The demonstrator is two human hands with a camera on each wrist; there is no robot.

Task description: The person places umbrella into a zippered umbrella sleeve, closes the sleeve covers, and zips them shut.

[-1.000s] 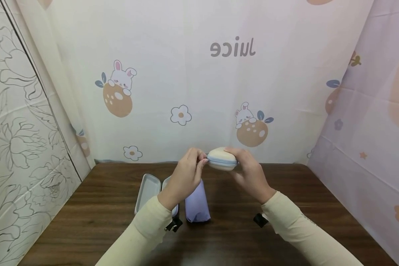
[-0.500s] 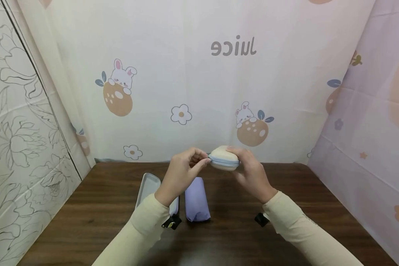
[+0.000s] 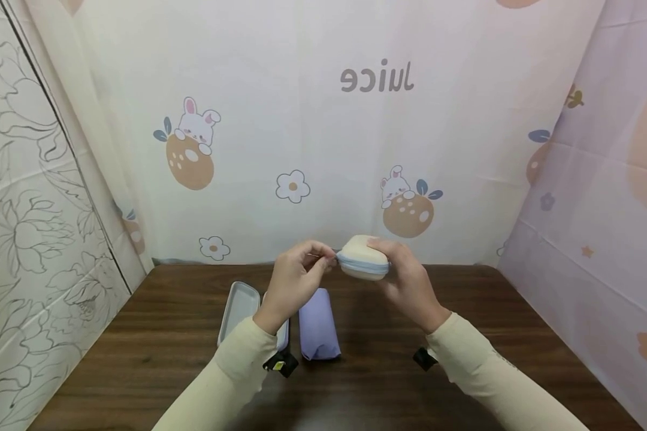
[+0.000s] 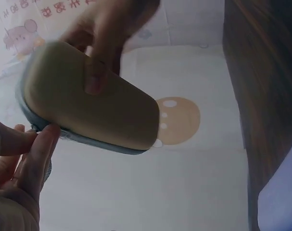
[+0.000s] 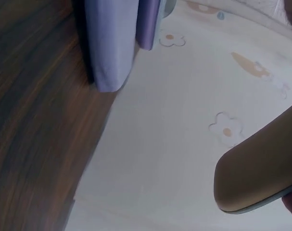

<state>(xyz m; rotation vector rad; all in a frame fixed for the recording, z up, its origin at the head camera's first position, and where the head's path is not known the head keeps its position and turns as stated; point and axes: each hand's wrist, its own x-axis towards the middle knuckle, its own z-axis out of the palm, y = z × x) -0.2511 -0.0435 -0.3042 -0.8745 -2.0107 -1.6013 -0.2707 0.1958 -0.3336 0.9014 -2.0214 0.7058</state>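
Note:
A cream zip case (image 3: 363, 257) with a light blue zipper band is held above the table's far edge. My right hand (image 3: 407, 278) grips its right end, fingers over the top. At the other end, the thumb and fingertips of my left hand (image 3: 296, 278) pinch at the zipper's corner; the pull itself is mostly hidden. In the left wrist view the case (image 4: 93, 96) looks fully zipped along the visible side, with left fingertips (image 4: 42, 144) against its seam. The right wrist view catches only one rounded end of the case (image 5: 261, 168).
On the wooden table (image 3: 383, 371) lies a purple wrapped bundle (image 3: 319, 326). Left of it an opened grey case (image 3: 239, 311) rests, partly behind the left wrist. Patterned cloth (image 3: 302, 120) hangs behind the table and along both sides.
The case has shifted slightly right and tilted a little. My left hand has drawn a little to the left, its fingers loosening and then closing again at the case's corner.

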